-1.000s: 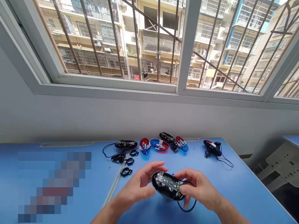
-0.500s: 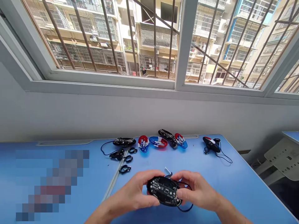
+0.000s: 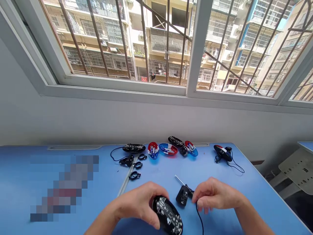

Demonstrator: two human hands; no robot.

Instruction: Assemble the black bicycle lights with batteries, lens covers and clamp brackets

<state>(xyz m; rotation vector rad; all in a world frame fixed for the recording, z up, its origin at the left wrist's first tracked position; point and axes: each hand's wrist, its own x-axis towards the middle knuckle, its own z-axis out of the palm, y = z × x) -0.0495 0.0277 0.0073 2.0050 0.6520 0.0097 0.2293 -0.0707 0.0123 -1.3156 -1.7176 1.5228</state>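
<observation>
left hand (image 3: 140, 202) holds black circuit shell (image 3: 168, 216)

Open counter (image 3: 254, 195) at right, crowded middle
A black block (image 3: 181, 197), a thin metal rod (image 3: 179, 180) and a cord (image 3: 201, 219) obstruct the gap between left hand (image 3: 142, 203) and right hand (image 3: 216, 195). Past them, a bare strip runs sideways, bounded by 3 black rings (image 3: 134, 176) at left and 3 red-and-blue shells (image 3: 168, 149) behind.
</observation>
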